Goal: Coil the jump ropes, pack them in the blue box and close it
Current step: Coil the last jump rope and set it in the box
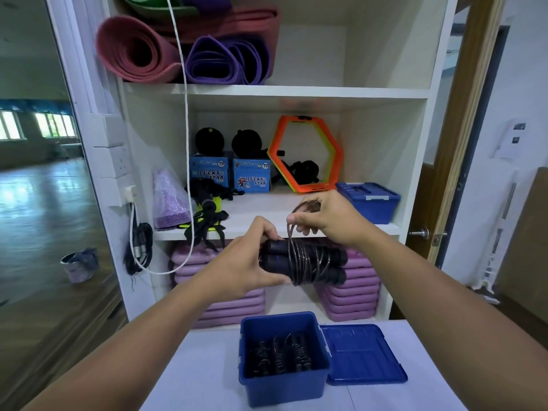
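Jump rope [302,262]; LUCKY STAR boxes [252,177] behind

A gym storeroom: shelves [275,91] hold rolled yoga mats [139,50], agility hexagons [305,154], purple steps [350,289]

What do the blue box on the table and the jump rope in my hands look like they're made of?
The blue box: likely hard moulded plastic, smooth with a slight sheen. The jump rope cord: thin, dark, glossy, glinting like vinyl or coated wire. Its handles: matte black, perhaps foam or rubber.
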Tool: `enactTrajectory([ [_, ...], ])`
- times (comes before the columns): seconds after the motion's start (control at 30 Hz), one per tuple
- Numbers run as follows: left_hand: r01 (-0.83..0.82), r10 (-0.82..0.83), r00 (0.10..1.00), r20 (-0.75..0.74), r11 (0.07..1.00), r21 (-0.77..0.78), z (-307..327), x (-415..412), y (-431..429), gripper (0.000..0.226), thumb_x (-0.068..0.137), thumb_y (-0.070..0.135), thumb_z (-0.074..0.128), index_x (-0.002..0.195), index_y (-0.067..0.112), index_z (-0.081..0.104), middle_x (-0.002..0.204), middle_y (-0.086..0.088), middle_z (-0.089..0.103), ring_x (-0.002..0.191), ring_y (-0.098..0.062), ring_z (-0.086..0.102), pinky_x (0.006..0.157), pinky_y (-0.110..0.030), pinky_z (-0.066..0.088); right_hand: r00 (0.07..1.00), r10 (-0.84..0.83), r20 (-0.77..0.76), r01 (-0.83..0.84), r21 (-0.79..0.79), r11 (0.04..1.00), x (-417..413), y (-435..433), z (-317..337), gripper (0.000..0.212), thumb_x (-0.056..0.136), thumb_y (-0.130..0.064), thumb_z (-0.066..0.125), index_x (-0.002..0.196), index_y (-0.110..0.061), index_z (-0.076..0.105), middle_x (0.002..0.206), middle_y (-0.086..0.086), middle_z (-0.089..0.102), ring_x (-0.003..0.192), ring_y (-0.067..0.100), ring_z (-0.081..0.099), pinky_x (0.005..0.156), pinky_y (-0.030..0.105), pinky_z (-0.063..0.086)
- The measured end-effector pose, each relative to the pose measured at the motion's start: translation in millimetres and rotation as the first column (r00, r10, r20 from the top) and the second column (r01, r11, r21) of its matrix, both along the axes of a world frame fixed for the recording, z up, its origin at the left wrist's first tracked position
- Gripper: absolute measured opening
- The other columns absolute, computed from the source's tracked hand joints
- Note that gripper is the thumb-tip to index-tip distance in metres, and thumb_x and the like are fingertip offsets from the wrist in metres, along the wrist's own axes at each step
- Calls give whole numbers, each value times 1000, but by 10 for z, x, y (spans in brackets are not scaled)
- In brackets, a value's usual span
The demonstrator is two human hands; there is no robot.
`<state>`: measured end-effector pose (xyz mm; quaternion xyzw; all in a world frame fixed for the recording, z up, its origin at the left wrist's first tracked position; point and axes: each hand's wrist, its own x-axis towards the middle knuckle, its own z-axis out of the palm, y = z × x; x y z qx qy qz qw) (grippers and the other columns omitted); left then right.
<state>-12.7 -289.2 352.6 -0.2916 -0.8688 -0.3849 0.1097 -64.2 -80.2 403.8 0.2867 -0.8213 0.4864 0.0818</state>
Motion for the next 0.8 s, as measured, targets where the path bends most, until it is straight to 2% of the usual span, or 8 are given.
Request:
enactTrajectory([
  [0.13, 71, -71, 996, -46, 997, -2, 43, 112, -23, 62, 71, 28, 89, 105, 35, 39, 98, 4, 64, 88, -21, 64, 82, -47, 54, 951, 132, 281, -69, -223, 972, -37, 7, -225, 15, 77, -27, 80, 71, -17, 69, 68, 6, 69, 61, 16, 56, 61, 24, 46],
  [0.27, 98, -105, 990, -93, 993, -72, 6, 201, -66, 59, 70, 49, 80, 109, 43, 36, 106, 13, 62, 96, -18, 64, 84, -46, 53, 859, 252, 446, -186, -188, 964, -7, 45, -287, 22, 73, -32, 77, 67, -17, 63, 67, 0, 64, 63, 14, 58, 71, 26, 48],
  [0.37, 93, -115, 981, -156, 986, -141, 13, 256, -110, 59, 73, 47, 81, 106, 47, 33, 113, 23, 56, 102, -6, 61, 88, -32, 51, 790, 290, 540, -218, -194, 956, 31, 48, -315, 34, 71, -38, 82, 73, -15, 57, 67, 1, 62, 61, 16, 59, 69, 28, 53],
  [0.47, 59, -109, 965, -238, 977, -207, 37, 224, -205, 63, 79, 28, 83, 109, 50, 32, 119, 18, 58, 102, -1, 58, 89, -25, 48, 785, 274, 556, -209, -180, 961, 81, 47, -340, 33, 79, -44, 74, 88, -15, 60, 80, 6, 67, 76, 23, 64, 86, 43, 53],
  [0.6, -24, -84, 940, -329, 951, -309, 17, 104, -303, 64, 83, 20, 79, 122, 42, 33, 130, 3, 55, 114, -13, 53, 97, -34, 46, 774, 248, 583, -177, -176, 968, 154, 4, -435, 40, 94, -47, 59, 117, -15, 60, 115, 20, 70, 109, 41, 66, 101, 57, 48],
  [0.67, -47, -89, 919, -384, 943, -330, -2, 47, -329, 65, 82, 17, 80, 125, 37, 35, 131, 2, 55, 116, -16, 50, 97, -38, 47, 807, 203, 555, -128, -170, 977, 164, -28, -497, 43, 94, -52, 56, 121, -18, 60, 117, 19, 70, 109, 40, 67, 101, 57, 48],
  [0.73, -126, -76, 850, -522, 932, -340, -40, -32, -338, 65, 77, 17, 83, 124, 31, 40, 131, 3, 51, 113, -21, 49, 96, -42, 48, 844, 150, 515, -63, -183, 981, 173, -61, -552, 41, 94, -55, 54, 117, -22, 62, 112, 15, 72, 104, 37, 70, 99, 55, 51],
  [0.8, -267, 59, 789, -611, 929, -255, -94, -98, -287, 65, 74, 15, 85, 122, 34, 45, 128, 1, 42, 102, -22, 49, 92, -43, 50, 886, 87, 456, 30, -243, 970, 195, -124, -620, 35, 96, -54, 51, 109, -24, 65, 105, 11, 75, 99, 32, 72, 94, 49, 54],
])
